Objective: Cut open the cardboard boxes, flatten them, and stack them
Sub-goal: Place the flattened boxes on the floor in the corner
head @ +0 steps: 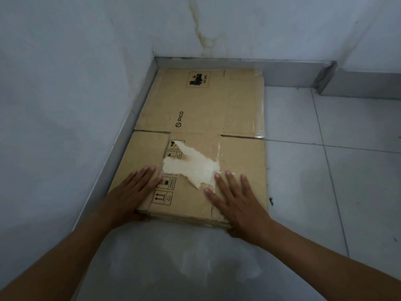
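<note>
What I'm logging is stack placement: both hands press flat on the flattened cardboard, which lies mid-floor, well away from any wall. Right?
Not the placement. In the head view the left hand and right hand do press flat on the flattened cardboard, but it lies tucked into the room's corner, along the left wall's skirting.

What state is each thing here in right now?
Brown flattened cardboard box: lying flat on the grey tiled floor in the wall corner, layered at its near edge.
White torn patch: surface paper ripped off the cardboard.
Left hand: open, fingers straight, pressing the near left part.
Right hand: open, fingers spread, pressing the near right part.
White wall: stained by a yellowish streak.
</note>
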